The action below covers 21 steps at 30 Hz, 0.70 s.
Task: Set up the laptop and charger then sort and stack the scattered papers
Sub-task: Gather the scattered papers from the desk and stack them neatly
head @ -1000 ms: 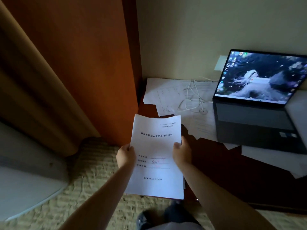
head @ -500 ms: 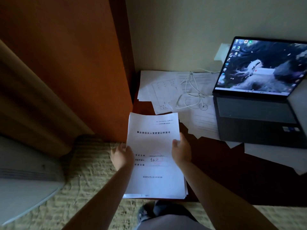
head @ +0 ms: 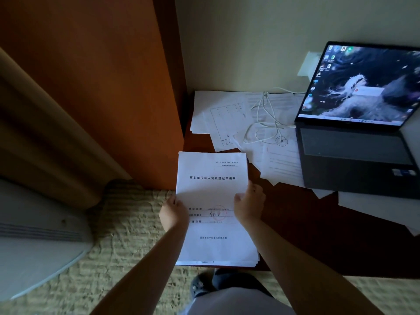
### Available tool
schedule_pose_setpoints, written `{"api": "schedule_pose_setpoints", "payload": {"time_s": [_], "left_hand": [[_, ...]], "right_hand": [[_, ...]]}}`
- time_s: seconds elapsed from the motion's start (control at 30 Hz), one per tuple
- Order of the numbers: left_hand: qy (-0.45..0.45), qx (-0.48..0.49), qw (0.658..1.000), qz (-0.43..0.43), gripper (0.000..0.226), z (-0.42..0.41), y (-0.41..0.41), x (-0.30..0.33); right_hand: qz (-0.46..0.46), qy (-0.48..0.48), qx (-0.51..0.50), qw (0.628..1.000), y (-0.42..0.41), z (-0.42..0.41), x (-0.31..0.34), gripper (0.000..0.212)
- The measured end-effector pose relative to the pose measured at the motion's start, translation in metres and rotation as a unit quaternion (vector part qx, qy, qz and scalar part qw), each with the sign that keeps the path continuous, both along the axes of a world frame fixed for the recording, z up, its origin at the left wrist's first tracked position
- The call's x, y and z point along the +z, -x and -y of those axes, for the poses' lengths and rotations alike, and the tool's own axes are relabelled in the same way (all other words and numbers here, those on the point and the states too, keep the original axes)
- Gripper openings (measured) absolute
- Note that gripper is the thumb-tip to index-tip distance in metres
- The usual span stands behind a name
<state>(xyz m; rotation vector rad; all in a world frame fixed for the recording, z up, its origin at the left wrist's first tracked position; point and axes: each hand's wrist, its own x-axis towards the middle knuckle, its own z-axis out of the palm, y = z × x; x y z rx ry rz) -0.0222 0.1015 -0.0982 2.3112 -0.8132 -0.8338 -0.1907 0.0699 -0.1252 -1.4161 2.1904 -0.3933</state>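
I hold a stack of white printed papers over the dark desk's front left corner. My left hand grips its left edge and my right hand grips its right edge, thumb on top. Scattered loose sheets lie at the back of the desk, some tucked under the laptop. The open laptop stands on the right with its screen lit. A white charger cable lies coiled on the sheets and runs to a white plug on the wall.
An orange wooden panel rises left of the desk. A beige curtain and a white appliance stand at far left on the woven floor. More sheets stick out below the laptop on the right. My shoe is below.
The paper stack has come down a little toward the desk's corner and looks squared up in both hands. The view has shifted slightly.
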Motion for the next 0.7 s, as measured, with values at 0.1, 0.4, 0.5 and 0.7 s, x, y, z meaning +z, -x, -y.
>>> {"api": "schedule_pose_setpoints", "payload": {"time_s": [0.1, 0.4, 0.5, 0.7], "left_hand": [[-0.014, -0.011, 1.0, 0.0, 0.029, -0.002, 0.0, -0.001], [-0.001, 0.009, 0.999, -0.046, 0.043, -0.003, -0.004, -0.007], [-0.004, 0.007, 0.998, -0.067, 0.047, -0.005, -0.005, -0.003], [-0.006, -0.014, 0.996, -0.089, 0.056, -0.012, -0.007, -0.002]], "right_hand": [[0.018, 0.016, 0.005, 1.0, -0.001, -0.003, -0.001, 0.045], [0.032, 0.016, -0.038, 0.999, -0.006, -0.015, 0.004, 0.041], [0.065, 0.051, -0.057, 0.995, -0.01, -0.023, 0.005, 0.046], [0.114, 0.1, -0.056, 0.987, -0.013, -0.037, 0.007, 0.054]]}}
